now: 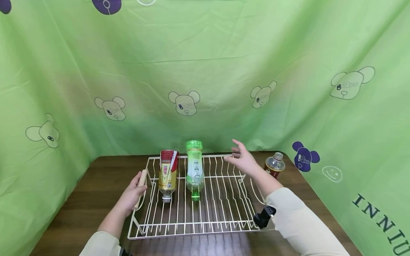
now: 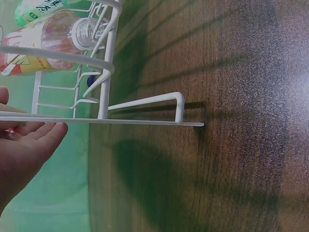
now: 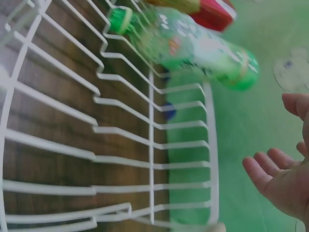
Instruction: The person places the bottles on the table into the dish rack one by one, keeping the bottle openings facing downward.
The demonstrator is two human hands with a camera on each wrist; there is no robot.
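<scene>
A white wire dish rack (image 1: 179, 224) stands on the table, with a pale wooden handle (image 1: 142, 177) on its left side. My left hand (image 1: 130, 195) grips that handle, thumb on one side and fingers on the other. A red-and-yellow labelled plastic bottle (image 1: 168, 170) lies tilted on the rack, its bare neck towards me. Beside it rests a green plastic bottle (image 1: 194, 167), green-capped end towards me. Over the rack's back right part my right hand (image 1: 245, 161) hangs with fingers spread and nothing held; in the right wrist view the fingers (image 3: 273, 166) stay apart from the wires.
A clear bottle with a dark red label (image 1: 274, 165) stands at the table's back right, behind the right forearm. Brown wooden table (image 1: 80, 199) surrounds the rack. A green printed cloth (image 1: 217, 78) hangs behind and at both sides.
</scene>
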